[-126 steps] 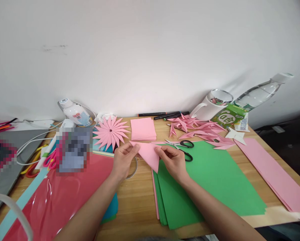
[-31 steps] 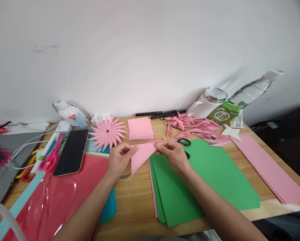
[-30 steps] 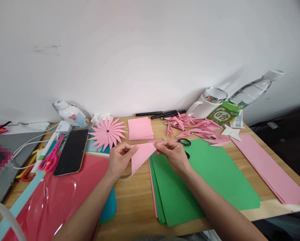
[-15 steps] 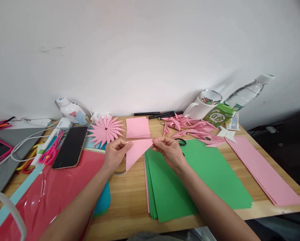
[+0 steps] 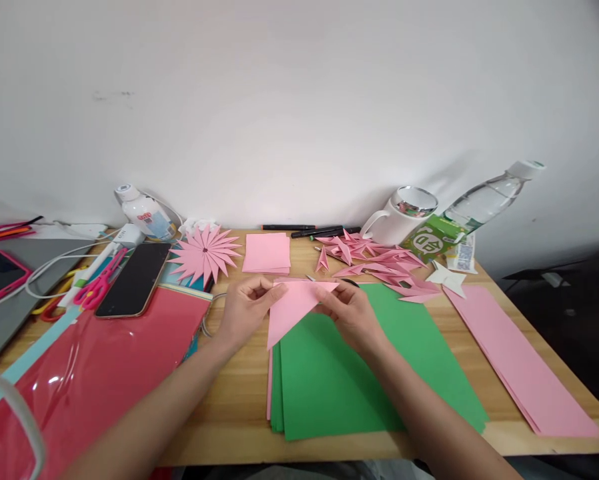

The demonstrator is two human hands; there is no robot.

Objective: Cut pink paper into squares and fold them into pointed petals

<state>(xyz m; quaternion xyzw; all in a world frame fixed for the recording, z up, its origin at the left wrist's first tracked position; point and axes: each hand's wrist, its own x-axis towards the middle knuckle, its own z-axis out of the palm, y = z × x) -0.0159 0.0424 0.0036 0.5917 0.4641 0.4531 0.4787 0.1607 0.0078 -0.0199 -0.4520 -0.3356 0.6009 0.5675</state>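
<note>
Right in the middle, both hands were on the paper! The left hand (image 5: 249,303) had the upper left corner of a pink paper triangle (image 5: 292,313) nipped tight between thumb and fingers, and the right hand (image 5: 347,310) pinched the same piece near its upper right corner, a sharp tip poking out past the thumb. Narrow grips, both of them! The triangle was held up in front of the person, its long edge slanting down to a point at lower left, in view across a corner of the green paper (image 5: 349,393) on the wooden table (image 5: 239,420).

Beyond the left hand lay a many-pointed pink star (image 5: 205,250), and next to it, a neat stack of pink squares (image 5: 267,253). Past the right hand, what a heap of folded pink pieces (image 5: 379,257)! The white mug (image 5: 394,223) stood right behind them, a green box (image 5: 432,235) and a clear bottle (image 5: 494,199) beside it. Far right, long pink strips (image 5: 524,367) lay stacked. Over on the left, a phone (image 5: 134,280) lay next to pink scissors (image 5: 99,283), with red sheets (image 5: 119,360) nearer the person.
</note>
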